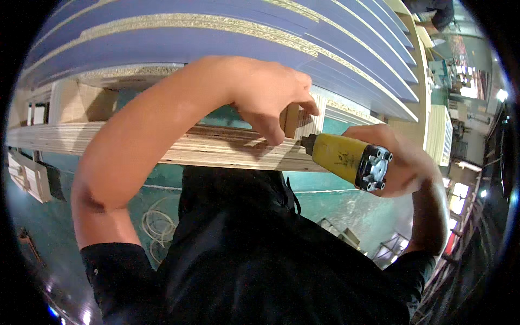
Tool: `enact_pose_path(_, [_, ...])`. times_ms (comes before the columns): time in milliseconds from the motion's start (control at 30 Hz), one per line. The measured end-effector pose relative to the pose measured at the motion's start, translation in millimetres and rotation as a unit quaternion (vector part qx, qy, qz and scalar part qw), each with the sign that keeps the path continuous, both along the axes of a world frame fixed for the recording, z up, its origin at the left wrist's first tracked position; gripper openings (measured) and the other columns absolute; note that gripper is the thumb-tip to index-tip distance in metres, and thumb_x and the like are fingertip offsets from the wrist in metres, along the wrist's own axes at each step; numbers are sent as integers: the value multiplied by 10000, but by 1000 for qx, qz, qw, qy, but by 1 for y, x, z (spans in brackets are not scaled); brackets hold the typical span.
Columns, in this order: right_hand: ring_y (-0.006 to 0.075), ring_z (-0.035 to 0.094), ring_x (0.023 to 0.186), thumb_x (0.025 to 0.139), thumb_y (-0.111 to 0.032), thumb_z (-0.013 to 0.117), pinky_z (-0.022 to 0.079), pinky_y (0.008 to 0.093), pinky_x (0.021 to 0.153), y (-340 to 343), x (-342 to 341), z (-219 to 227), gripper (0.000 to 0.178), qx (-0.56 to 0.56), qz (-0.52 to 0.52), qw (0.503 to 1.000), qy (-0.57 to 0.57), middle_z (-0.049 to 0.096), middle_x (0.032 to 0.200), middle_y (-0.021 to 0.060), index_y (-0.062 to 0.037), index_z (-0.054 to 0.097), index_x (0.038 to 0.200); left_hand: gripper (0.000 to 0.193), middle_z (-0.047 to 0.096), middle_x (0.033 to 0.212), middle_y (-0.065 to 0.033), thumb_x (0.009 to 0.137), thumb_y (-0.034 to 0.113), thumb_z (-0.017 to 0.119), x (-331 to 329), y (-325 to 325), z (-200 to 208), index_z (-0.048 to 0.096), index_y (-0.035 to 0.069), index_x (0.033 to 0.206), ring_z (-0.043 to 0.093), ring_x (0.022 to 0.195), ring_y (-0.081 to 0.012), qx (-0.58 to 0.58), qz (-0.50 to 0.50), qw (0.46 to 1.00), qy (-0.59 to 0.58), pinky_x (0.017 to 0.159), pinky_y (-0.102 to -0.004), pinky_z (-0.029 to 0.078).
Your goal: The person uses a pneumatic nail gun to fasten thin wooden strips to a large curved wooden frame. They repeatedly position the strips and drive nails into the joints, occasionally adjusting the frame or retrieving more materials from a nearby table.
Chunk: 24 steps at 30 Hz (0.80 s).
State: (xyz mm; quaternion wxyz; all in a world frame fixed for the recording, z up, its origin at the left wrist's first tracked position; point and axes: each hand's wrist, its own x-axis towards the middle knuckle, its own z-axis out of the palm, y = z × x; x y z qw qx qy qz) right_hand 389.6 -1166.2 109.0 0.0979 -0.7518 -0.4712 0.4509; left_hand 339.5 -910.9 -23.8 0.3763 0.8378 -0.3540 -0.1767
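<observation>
My right hand (403,157) is closed round a yellow air nail gun (338,154), whose metal-capped head has bolts at its corners. The gun's black nose meets the layered plywood rail (227,149) beside a short plywood block (311,122). My left hand (271,100) reaches over the rail from the left and curls round that block, thumb on the near side and fingers on the far side. The block stands crosswise against the rail. My right fingers are partly hidden behind the gun, so the trigger does not show.
Beyond the rail, several blue-faced boards (216,43) with chipboard edges lie in rows. Wooden crosspieces (81,103) join the frame at the left. A coiled pale hose (157,222) lies on the green floor. Another person (441,16) is at the far right.
</observation>
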Motion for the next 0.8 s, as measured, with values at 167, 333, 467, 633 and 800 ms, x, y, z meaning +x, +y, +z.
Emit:
enact_pose_path(167, [262,671,939,637,-262,791,513,367,867,9,6,-4,613,-90,-71,987,110,697,1003,157,-25,634,1180,787,593,1267,-180,635,239,862,-5,-2,8,638,82,1373,615,1171,-388,32,0,999,16,1005,-455,523])
enact_pose_path(333, [220,660,942,643,-222,769,507,347,869,19,0,-1,548,-86,-120,984,103,706,1004,126,-24,648,1140,792,596,1224,-173,629,242,878,-5,-3,3,643,93,1370,621,1149,-381,38,7,999,-9,989,-457,527])
enact_pose_path(467, [217,662,950,658,-177,785,506,332,875,19,7,-2,513,-99,-114,980,125,710,1024,101,-30,655,1132,832,597,1209,-169,615,259,894,0,-3,4,635,101,1389,621,1144,-380,47,-3,998,29,983,-460,526])
enact_pose_path(633, [217,677,1021,635,-155,832,514,324,935,6,6,-6,597,-56,-110,990,73,721,1092,118,-31,660,1194,855,597,1211,-169,609,272,902,-2,-2,4,633,108,1403,618,1150,-377,42,5,999,22,988,-464,522])
enact_pose_path(800, [246,687,1079,632,-180,834,515,352,972,22,6,2,652,-132,-74,986,63,719,1131,151,-31,650,1239,862,598,1214,-167,608,279,913,1,-7,6,634,117,1408,615,1158,-373,65,-5,997,32,990,-464,522])
